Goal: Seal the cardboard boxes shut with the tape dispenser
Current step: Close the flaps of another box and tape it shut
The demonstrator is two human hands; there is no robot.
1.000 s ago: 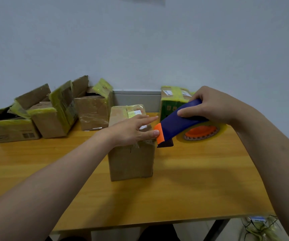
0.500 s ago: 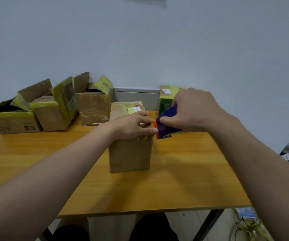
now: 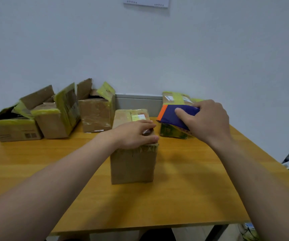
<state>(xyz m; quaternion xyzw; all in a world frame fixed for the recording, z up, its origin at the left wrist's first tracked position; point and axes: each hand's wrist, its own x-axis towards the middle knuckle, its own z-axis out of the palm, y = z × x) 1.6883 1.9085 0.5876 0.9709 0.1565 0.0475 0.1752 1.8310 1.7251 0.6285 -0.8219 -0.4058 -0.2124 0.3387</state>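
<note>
**Two hands at one box, dispenser held off the table**

One closed brown cardboard box (image 3: 133, 167) stands upright near the middle of the yellow wooden table (image 3: 192, 188); the left hand (image 3: 131, 134) lies on its top, fingers stretched out and pressed flat by the near right edge, above a band of crinkled tape; the right hand (image 3: 208, 122) grips a blue plastic tape dispenser (image 3: 176, 117) with an orange front strip, thumb on its upper face and fingers curled round its far side; the dispenser hangs tilted in the air, just beside the box's far right corner, and whether it touches the box I cannot tell. Behind the dispenser sits a yellow-taped green box (image 3: 168, 134); three open cardboard boxes (image 3: 53, 126) with yellow-taped flaps stand in a row at the table's far left, close to the white wall (image 3: 157, 49).
</note>
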